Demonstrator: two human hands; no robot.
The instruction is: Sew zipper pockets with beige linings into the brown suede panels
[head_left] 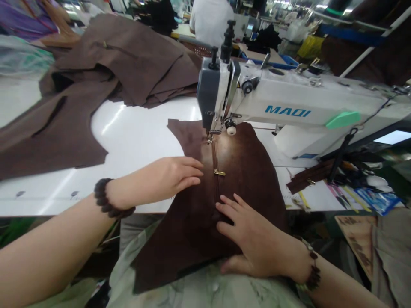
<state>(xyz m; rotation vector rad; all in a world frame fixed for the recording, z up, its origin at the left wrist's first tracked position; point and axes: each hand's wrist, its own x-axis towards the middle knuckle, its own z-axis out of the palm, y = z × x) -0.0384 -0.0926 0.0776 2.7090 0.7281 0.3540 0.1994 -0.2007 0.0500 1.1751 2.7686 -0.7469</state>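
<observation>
A dark brown fabric piece (250,171) with a zipper (215,167) down its middle lies under the needle of a white MAQI sewing machine (289,107). My left hand (163,177) lies flat on the fabric just left of the zipper, fingers stretched out beside the brass zipper pull (220,173). My right hand (253,235) rests flat on the fabric nearer to me, fingers spread and touching the zipper's lower end. Neither hand grips anything. The cloth hangs off the table edge onto my lap.
A pile of brown cut pieces (122,60) covers the white table (135,132) at the back left. Loose zippers (308,177) and papers lie right of the machine. A person in a white shirt (210,19) sits behind it.
</observation>
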